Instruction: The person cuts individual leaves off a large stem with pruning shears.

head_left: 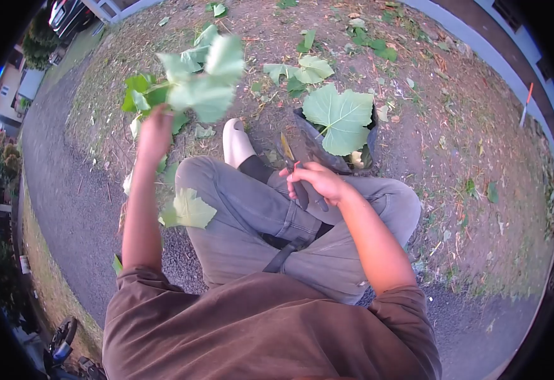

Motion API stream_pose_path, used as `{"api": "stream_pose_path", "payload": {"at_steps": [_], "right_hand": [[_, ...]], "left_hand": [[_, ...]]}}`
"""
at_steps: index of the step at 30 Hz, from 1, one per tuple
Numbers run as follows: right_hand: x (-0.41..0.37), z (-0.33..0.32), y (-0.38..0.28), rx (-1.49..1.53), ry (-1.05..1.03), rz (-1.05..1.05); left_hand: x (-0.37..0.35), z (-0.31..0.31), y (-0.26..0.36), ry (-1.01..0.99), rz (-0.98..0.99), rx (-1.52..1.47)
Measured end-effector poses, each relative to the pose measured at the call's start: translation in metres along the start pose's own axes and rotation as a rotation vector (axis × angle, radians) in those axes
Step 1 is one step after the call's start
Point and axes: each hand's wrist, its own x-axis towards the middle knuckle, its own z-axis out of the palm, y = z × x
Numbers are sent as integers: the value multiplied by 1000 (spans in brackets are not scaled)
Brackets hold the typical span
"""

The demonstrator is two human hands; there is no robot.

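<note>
My left hand [155, 132] reaches out at the upper left, closed on green leaves [206, 88] that are smeared by motion; the stems inside the fingers are hidden. In my right hand [320, 181], above my crossed legs, are pruning shears [288, 149] with dark handles, a touch of red and yellowish blades pointing away from me. Just beyond that hand stands a dark bag [312, 136], with a broad pale green leaf [340, 119] lying across its mouth. Another leaf [191, 209] rests on my left thigh.
Cut leaves [308, 68] lie scattered over the bare soil ahead. A light-coloured shoe [236, 143] sticks out between the left hand and the bag. Asphalt [62, 164] runs along the left, and a pale kerb [467, 41] curves past on the right.
</note>
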Motion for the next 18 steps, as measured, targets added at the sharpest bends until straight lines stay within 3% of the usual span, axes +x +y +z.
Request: {"api": "stream_pose_path", "payload": {"at_steps": [2,4,6,7,9,10,12,13,15,18], "right_hand": [[-1,0,2,-44,-60,45],[-3,0,3,-68,-78,62],[-6,-1,4,-127,-155,69],[-9,-1,3,-123,-166,90],[-12,-3,-1,-132,-228,95],[-14,-2,-6,-144,-306,101],[-21,-2,-20,-137,-409,84],[-24,-2,-28,-175,-565,30],[-32,-2,-42,-174,-804,-36],[-55,-8,-48,-65,-736,-117]], "left_hand": [[-6,54,-8,-52,266,120],[-18,78,31,-354,159,335],[-41,108,58,-173,255,540],[-45,113,79,-179,265,531],[-49,112,118,-11,573,481],[-48,114,135,-17,575,480],[-33,122,165,-243,886,1],[-28,129,178,-244,886,5],[-21,144,202,-557,1041,-114],[-16,178,216,-453,1094,99]]}}
